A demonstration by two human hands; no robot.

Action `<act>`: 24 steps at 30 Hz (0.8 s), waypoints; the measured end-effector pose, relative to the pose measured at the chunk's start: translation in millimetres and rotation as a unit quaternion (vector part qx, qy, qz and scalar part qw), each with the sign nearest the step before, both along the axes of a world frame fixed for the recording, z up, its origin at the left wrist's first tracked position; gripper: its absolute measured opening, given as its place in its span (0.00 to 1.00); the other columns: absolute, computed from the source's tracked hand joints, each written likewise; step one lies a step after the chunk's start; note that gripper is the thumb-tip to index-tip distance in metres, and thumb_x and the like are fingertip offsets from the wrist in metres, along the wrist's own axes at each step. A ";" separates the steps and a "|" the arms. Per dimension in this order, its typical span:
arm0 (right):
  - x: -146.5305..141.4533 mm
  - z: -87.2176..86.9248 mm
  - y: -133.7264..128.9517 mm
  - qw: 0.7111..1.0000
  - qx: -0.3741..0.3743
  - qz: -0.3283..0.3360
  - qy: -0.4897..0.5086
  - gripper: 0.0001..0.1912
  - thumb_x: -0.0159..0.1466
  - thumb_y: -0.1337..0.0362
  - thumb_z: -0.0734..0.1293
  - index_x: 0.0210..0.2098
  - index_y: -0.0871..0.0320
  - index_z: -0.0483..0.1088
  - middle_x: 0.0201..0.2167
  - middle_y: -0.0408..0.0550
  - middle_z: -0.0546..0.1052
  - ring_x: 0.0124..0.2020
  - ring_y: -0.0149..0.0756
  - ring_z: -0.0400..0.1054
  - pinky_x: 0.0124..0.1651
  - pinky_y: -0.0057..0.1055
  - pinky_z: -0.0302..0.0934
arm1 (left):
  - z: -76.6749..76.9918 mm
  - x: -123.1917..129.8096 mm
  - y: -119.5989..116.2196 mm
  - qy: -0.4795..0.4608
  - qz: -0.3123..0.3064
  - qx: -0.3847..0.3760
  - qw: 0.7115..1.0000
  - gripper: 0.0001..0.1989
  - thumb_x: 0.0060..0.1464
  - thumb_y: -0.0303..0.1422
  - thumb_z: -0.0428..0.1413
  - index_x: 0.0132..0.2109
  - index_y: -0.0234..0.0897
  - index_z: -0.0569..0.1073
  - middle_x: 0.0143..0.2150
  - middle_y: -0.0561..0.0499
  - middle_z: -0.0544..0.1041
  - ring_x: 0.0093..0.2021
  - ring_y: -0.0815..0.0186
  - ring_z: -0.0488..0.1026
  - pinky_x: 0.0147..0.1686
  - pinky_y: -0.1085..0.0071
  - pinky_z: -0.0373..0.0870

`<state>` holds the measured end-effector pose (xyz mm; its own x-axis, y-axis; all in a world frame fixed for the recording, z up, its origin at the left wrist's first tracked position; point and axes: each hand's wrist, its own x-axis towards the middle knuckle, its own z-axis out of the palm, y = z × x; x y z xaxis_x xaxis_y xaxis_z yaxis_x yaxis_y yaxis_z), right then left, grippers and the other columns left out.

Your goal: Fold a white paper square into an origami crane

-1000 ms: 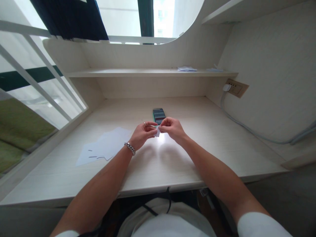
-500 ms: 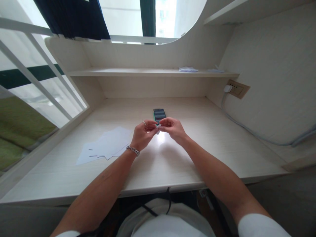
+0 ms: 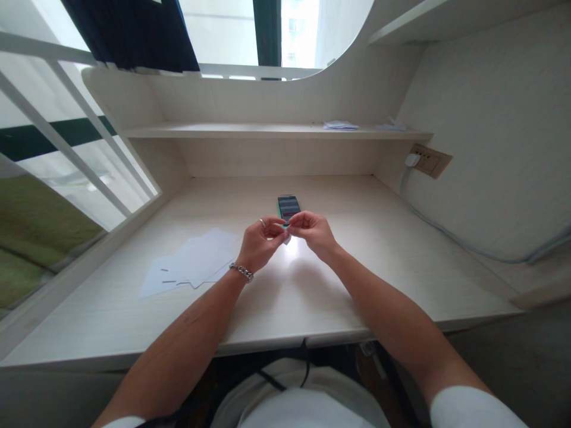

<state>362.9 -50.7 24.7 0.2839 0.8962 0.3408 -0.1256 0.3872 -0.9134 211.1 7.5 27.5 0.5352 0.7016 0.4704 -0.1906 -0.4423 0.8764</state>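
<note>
Above desk [image 3: 392, 249], left hand [image 3: 260, 244] facing right hand [image 3: 316, 233], both pinching paper [image 3: 286, 240]

Tan rect. wall socket [image 3: 437, 162] at 2 o'c, w/ white plug [image 3: 412, 160] in its L side & long grey cable [image 3: 504, 259] trailing to 3. Dk navy fabric curtain [image 3: 134, 35] btw 10 & 11. Olive-green cloth [image 3: 44, 232] at 9. Pale straight shelf [image 3: 250, 134] at 12.

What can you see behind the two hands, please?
A phone lies on the desk beyond the left hand and right hand; their fingers hide part of its near end.
</note>
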 end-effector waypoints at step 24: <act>-9.8 4.1 -11.0 0.961 -0.066 -0.073 -0.260 0.09 0.57 0.60 0.69 0.30 0.61 0.75 0.27 0.47 0.78 0.27 0.31 0.70 0.31 0.28 0.61 | 3.0 2.5 8.5 0.007 -0.003 -0.137 0.990 0.17 0.42 0.42 0.67 0.27 0.32 0.75 0.23 0.53 0.73 0.26 0.72 0.68 0.30 0.73 0.66</act>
